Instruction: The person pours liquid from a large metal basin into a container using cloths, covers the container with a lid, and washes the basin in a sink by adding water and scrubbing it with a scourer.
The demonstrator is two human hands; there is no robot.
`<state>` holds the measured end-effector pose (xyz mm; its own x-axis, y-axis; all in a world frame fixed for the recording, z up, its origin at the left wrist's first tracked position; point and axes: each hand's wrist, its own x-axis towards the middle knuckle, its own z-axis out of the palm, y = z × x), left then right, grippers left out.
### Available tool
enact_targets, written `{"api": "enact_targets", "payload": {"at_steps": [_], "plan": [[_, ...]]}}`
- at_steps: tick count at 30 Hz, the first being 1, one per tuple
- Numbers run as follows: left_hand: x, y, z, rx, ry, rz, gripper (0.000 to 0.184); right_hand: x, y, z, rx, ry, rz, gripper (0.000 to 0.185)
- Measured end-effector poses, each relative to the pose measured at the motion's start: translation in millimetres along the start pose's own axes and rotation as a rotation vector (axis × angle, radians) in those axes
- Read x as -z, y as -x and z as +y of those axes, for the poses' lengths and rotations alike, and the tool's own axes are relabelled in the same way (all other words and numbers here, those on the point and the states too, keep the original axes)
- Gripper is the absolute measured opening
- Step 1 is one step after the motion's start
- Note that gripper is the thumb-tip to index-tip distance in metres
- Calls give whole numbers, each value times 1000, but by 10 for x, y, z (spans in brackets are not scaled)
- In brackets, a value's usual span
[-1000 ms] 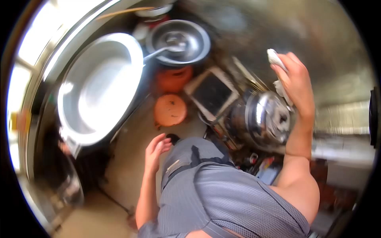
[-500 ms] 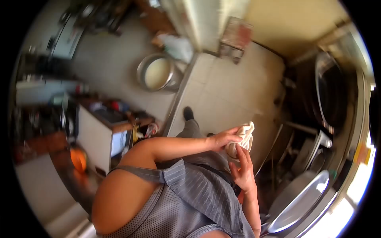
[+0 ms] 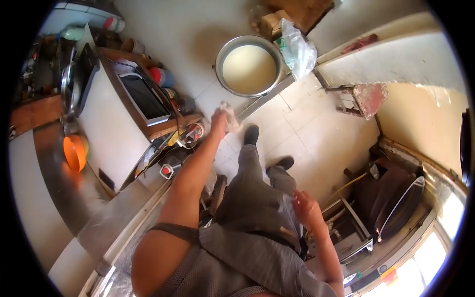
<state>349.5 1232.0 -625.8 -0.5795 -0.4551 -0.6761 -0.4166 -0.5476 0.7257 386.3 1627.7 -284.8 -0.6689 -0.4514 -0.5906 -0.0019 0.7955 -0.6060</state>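
Observation:
In my left hand [image 3: 219,123] is a crumpled off-white cloth [image 3: 230,118], gripped with the fingers closed round it. The arm reaches forward, and both hand and cloth are slightly blurred. Just beyond stands a large metal pot [image 3: 247,41] on the floor, holding a pale, creamy liquid [image 3: 249,70]. The cloth appears apart from the pot. My right hand [image 3: 308,210] is near my right thigh, its fingers curled in, with nothing visible in them.
A plastic bag [image 3: 301,52] lies beside the pot, near a raised floor edge [image 3: 262,102]. A worn red stool [image 3: 368,99] stands by the wall. At left is a cabinet [image 3: 111,114] with cluttered shelves; at right, a large dark pan [image 3: 396,203] on a metal frame.
My left hand has carried the cloth away from my right hand, forward and left toward the pot. The right hand has let the cloth go and curled its fingers. My view has turned left.

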Motion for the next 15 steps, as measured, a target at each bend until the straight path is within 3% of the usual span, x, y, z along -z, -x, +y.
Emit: {"api": "enact_targets", "payload": {"at_steps": [3,4,6,7,9,11,13,15], "plan": [[-141,-802,210,-265,-84,99,27,-118,-213,138,-31,61,-155,36],[-162,-1100,189,-258,-84,104,27,-143,-296,213,-33,62,-163,36],[-154,-1576,58,-420,-443,153,33,-161,-467,392,-66,91,-249,35],[-180,-1664,-54,-408,-445,160,33,-148,-550,482,-71,91,-263,35],[-375,-1751,-267,-702,-740,280,37,-95,-724,678,-95,118,-229,34],[-573,-1634,-462,-684,-797,412,45,29,-843,804,-124,134,-254,34],[-774,-1482,-555,-732,-650,464,46,143,-943,922,-134,161,-264,34],[-966,-1312,-663,-640,-555,475,48,262,-990,1044,-169,218,-280,32]]}}
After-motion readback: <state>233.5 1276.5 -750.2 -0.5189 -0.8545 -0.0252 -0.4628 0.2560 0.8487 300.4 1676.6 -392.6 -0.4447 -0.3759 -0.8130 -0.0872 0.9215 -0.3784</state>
